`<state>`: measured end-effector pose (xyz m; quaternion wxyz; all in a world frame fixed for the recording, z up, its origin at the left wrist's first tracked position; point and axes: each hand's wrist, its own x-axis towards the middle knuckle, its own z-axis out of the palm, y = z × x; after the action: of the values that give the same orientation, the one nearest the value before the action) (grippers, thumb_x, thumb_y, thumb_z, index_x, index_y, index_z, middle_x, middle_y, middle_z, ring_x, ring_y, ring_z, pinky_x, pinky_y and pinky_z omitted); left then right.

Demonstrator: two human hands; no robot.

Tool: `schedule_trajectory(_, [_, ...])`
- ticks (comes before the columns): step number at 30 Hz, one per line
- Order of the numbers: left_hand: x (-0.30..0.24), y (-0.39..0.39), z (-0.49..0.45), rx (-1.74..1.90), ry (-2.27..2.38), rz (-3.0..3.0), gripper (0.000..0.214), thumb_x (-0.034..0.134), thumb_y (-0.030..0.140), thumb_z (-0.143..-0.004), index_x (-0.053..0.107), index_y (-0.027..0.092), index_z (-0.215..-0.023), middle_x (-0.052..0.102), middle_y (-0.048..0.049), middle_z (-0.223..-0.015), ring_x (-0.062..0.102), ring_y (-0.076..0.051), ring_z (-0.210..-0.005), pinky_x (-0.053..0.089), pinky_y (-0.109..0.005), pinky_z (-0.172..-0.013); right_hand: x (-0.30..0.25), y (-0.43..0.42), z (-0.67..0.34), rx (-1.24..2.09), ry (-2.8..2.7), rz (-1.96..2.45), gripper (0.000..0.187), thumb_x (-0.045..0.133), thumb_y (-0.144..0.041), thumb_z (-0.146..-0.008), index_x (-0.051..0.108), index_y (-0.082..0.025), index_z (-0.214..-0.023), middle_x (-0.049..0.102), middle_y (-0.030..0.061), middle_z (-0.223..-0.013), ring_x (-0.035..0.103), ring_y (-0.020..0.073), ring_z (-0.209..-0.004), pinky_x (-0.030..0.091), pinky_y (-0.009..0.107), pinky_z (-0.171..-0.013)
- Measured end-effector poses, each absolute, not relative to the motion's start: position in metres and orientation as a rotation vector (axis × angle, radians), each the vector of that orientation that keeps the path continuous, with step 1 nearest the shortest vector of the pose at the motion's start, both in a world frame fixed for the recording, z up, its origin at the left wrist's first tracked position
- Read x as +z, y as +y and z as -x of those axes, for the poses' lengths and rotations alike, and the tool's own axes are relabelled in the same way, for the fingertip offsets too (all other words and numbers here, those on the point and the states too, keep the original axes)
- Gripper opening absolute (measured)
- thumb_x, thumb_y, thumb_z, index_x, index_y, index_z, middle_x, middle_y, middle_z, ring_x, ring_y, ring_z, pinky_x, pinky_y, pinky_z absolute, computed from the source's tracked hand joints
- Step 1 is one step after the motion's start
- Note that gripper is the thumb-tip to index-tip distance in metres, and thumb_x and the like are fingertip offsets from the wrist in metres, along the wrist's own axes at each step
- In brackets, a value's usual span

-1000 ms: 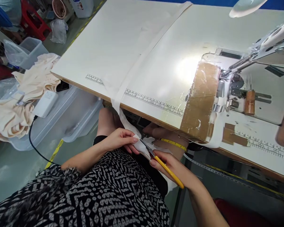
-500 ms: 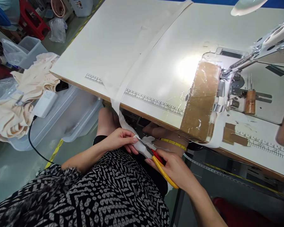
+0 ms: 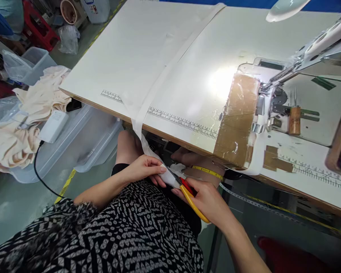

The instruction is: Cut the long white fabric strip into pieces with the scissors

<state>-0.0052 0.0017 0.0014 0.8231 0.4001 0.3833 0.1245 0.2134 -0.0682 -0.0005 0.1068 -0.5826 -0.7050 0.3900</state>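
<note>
A white sewing table (image 3: 125,53) fills a garment workshop's foreground. A long white fabric strip (image 3: 172,72) runs across it and drops over the near edge into the seated worker's lap. There the left hand (image 3: 143,168) pinches the strip's end between thumb and fingertips, apparently to hold it flat and taut. The right hand (image 3: 208,201) is closed around yellow-handled snips (image 3: 191,201), whose blades meet the fabric just beside the left fingertips. A yellow tape measure (image 3: 207,172) lies just beyond the hands. A printed ruler (image 3: 182,122) lines the table's edge, within reach for measuring. The sewing machine (image 3: 290,94) stands at right. Clear plastic bins (image 3: 82,140) at left hold cream fabric (image 3: 36,102).
</note>
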Motion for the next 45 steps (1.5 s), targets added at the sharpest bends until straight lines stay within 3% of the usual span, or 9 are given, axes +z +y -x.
schedule_trajectory(5, [0.003,-0.001,-0.001,0.235,0.808,-0.88,0.042,0.066,0.053,-0.076,0.061,0.011,-0.08,0.07,-0.0067,-0.065,0.07,-0.017,-0.066,0.052,-0.023,-0.061,0.033,-0.07,-0.223,0.888,-2.055,1.737,0.045,0.045,-0.062,-0.086,0.041,-0.022,-0.065,0.049,-0.0025,-0.056,0.044,0.012,-0.049,0.032,0.022,-0.046])
schedule_trajectory(11, [0.013,-0.004,-0.01,0.262,0.794,-1.021,0.04,0.061,0.053,-0.08,0.058,0.013,-0.081,0.069,-0.0057,-0.067,0.069,-0.016,-0.069,0.049,-0.022,-0.061,0.085,-0.046,-0.237,0.151,-2.061,2.046,0.052,0.032,-0.069,-0.086,0.04,-0.022,-0.063,0.052,0.0014,-0.06,0.049,0.0165,-0.055,0.025,0.025,-0.047])
schedule_trajectory(16, [0.027,-0.001,-0.007,0.307,0.781,-1.13,0.037,0.058,0.049,-0.084,0.06,0.013,-0.084,0.069,-0.0058,-0.068,0.066,-0.013,-0.064,0.048,-0.022,-0.06,0.113,-0.006,-0.24,0.117,-2.135,2.359,0.047,0.037,-0.065,-0.084,0.045,-0.022,-0.067,0.058,0.0044,-0.064,0.055,0.0213,-0.059,0.02,0.027,-0.046])
schedule_trajectory(20, [0.044,0.007,0.0,0.371,0.798,-1.223,0.033,0.057,0.046,-0.086,0.062,0.013,-0.086,0.067,-0.0036,-0.065,0.062,-0.012,-0.06,0.044,-0.021,-0.056,0.126,0.027,-0.24,0.125,-2.121,2.558,0.033,0.049,-0.052,-0.083,0.054,-0.02,-0.078,0.064,0.0073,-0.077,0.062,0.0253,-0.072,0.025,0.028,-0.048])
schedule_trajectory(28, [0.065,0.03,0.0,0.475,0.798,-1.458,0.032,0.055,0.046,-0.087,0.065,0.016,-0.09,0.064,-0.0024,-0.067,0.059,-0.013,-0.062,0.046,-0.024,-0.061,0.117,0.02,-0.269,-0.112,-1.869,2.426,0.028,0.041,-0.039,-0.092,0.061,-0.02,-0.09,0.065,0.0079,-0.096,0.059,0.0236,-0.092,0.04,0.029,-0.062])
schedule_trajectory(31, [0.066,0.037,0.0,0.488,0.821,-1.499,0.034,0.054,0.048,-0.086,0.065,0.017,-0.089,0.063,-0.0022,-0.064,0.058,-0.014,-0.063,0.044,-0.024,-0.06,0.108,-0.001,-0.316,-0.361,-1.42,2.722,0.044,0.04,-0.046,-0.091,0.059,-0.01,-0.11,0.059,0.0185,-0.11,0.053,0.0326,-0.105,0.046,0.037,-0.073])
schedule_trajectory(34, [0.063,0.041,-0.003,0.507,0.844,-1.482,0.034,0.055,0.049,-0.085,0.064,0.017,-0.086,0.062,-0.0019,-0.061,0.056,-0.014,-0.062,0.043,-0.023,-0.059,0.105,-0.011,-0.358,-0.2,-1.057,2.972,0.08,0.038,-0.07,-0.084,0.053,0.0,-0.121,0.053,0.0262,-0.117,0.048,0.0403,-0.111,0.047,0.046,-0.078])
schedule_trajectory(36, [0.058,0.04,-0.007,0.504,0.834,-1.439,0.034,0.055,0.05,-0.085,0.064,0.017,-0.086,0.062,-0.0017,-0.06,0.055,-0.013,-0.059,0.043,-0.023,-0.058,0.106,-0.007,-0.373,-0.022,-1.008,3.026,0.091,0.036,-0.079,-0.078,0.053,0.0,-0.121,0.051,0.0268,-0.121,0.046,0.0414,-0.115,0.047,0.047,-0.08])
schedule_trajectory(45, [0.041,0.026,-0.013,0.474,0.837,-1.385,0.038,0.056,0.052,-0.083,0.065,0.015,-0.084,0.061,-0.002,-0.058,0.055,-0.013,-0.056,0.043,-0.021,-0.057,0.113,0.007,-0.372,0.158,-0.951,3.052,0.084,0.048,-0.072,-0.075,0.048,-0.005,-0.125,0.052,0.0247,-0.122,0.051,0.0374,-0.114,0.046,0.042,-0.086])
